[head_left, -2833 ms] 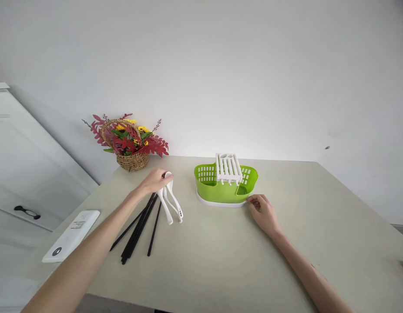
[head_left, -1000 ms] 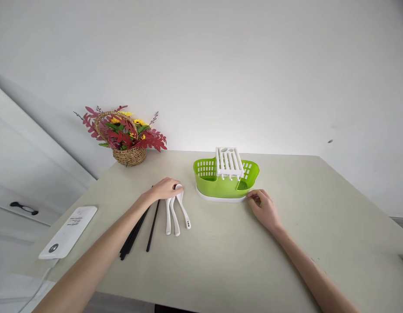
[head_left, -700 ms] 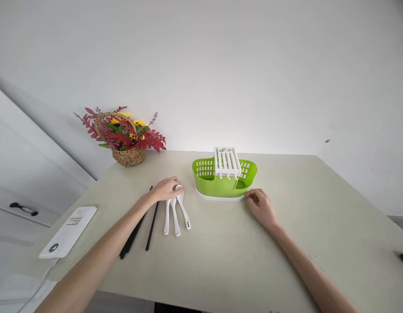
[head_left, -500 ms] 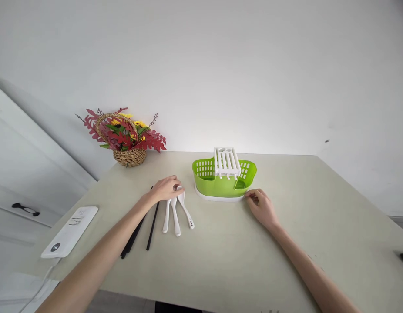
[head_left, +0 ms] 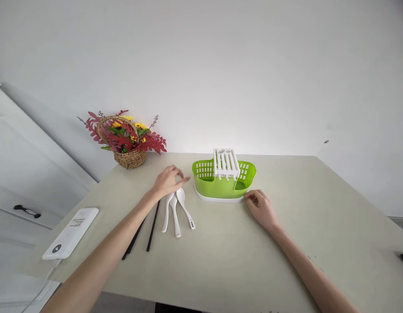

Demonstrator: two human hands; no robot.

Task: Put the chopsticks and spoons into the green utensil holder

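Three white spoons [head_left: 176, 209] lie fanned on the beige table [head_left: 240, 256], bowls pointing away from me. My left hand [head_left: 168, 181] hovers just above their bowls, fingers loosely apart and holding nothing. Black chopsticks [head_left: 152, 226] lie beside the spoons, partly hidden under my left forearm. A green cutlery drainer [head_left: 221, 186] with a white slotted insert [head_left: 225, 164] stands right of the spoons. My right hand [head_left: 263, 209] rests on the table with curled fingertips touching the drainer's white base at its right end.
A wicker basket of red and yellow flowers [head_left: 127, 141] stands at the table's back left by the wall. A white power bank [head_left: 71, 232] with a cable lies near the left edge. A white cabinet [head_left: 21, 174] stands to the left.
My left hand slid the spoons to the right, away from the chopsticks, then lifted off them. The spoons have fanned out. My right hand has stayed at the drainer's base.
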